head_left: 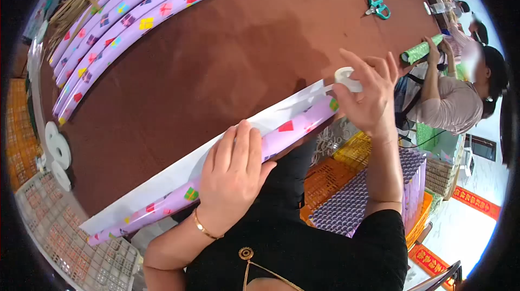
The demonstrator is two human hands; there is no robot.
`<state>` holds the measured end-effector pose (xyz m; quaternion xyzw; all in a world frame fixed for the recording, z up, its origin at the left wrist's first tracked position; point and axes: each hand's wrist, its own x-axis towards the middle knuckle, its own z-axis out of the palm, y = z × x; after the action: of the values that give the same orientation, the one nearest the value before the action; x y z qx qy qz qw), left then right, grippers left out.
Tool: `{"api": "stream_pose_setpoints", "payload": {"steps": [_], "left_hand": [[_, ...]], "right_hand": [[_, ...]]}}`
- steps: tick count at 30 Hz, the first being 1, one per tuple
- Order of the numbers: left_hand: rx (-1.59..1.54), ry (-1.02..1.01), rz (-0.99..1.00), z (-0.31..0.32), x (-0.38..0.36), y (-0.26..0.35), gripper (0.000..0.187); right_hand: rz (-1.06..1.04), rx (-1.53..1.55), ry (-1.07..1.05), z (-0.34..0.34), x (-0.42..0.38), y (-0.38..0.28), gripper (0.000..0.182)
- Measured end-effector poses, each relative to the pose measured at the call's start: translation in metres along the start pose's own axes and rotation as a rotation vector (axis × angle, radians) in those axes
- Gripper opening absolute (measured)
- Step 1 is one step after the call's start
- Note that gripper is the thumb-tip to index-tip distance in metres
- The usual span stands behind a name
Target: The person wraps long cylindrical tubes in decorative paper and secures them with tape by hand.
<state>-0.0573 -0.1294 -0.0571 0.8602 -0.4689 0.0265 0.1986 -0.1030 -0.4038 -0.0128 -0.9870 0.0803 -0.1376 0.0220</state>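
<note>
Gift-wrap roll along table's near edge.
Left hand flat on roll, fingers together; right hand pinching white tape by roll's right end.

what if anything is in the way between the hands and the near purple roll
Nothing visible is in the way: the left hand lies on the near purple roll, and the right hand, holding white tape, is by its right end.
</note>
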Motion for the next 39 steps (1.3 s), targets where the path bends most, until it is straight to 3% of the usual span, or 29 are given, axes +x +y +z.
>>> {"api": "stream_pose_setpoints", "payload": {"steps": [13, 34, 37, 39], "left_hand": [[0.034, -0.035, 0.003, -0.005, 0.006, 0.001, 0.053], [0.011, -0.004, -0.006, -0.001, 0.001, 0.000, 0.061], [0.037, -0.024, 0.006, -0.003, 0.000, 0.000, 0.064], [0.042, -0.016, 0.011, -0.002, 0.000, 0.001, 0.064]], "right_hand": [[0.095, 0.017, 0.013, 0.017, 0.002, 0.002, 0.063], [0.187, -0.186, -0.050, 0.019, 0.007, -0.014, 0.063], [0.249, -0.202, -0.084, 0.015, 0.008, -0.025, 0.073], [0.342, -0.230, -0.176, 0.011, 0.011, -0.037, 0.091]]}}
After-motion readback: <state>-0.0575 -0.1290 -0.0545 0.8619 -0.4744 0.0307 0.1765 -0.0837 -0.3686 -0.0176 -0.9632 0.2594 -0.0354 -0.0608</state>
